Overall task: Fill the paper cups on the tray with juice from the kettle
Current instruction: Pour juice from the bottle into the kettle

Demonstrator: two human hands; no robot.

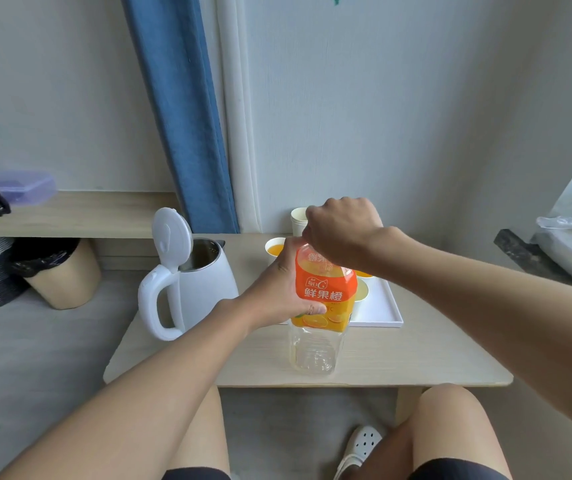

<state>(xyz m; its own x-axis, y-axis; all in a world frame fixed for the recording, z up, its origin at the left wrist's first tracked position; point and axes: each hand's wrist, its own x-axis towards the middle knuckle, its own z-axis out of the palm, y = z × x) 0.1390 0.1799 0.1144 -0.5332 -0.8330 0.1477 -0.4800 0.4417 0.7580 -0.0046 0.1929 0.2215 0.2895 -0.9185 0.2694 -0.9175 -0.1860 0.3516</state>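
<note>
1. The upright bottle [324, 292] is gripped at its label by the left hand [277, 289], and its top is clasped by the right hand [341, 230].
2. The kettle [204, 282], lid open, is set just left, nearer the left hand; cups [361, 292] on the tray [386, 308] lie far right.

Kettle [208, 289]: smooth glossy white plastic shell, bare metal interior. Bottle [315, 351]: clear plastic, glossy orange label. Table [416, 358]: pale wood-grain, matt. Tray [386, 306]: smooth white, matt. Cups [299, 216]: paper. Curtain [180, 116]: blue cloth.
</note>
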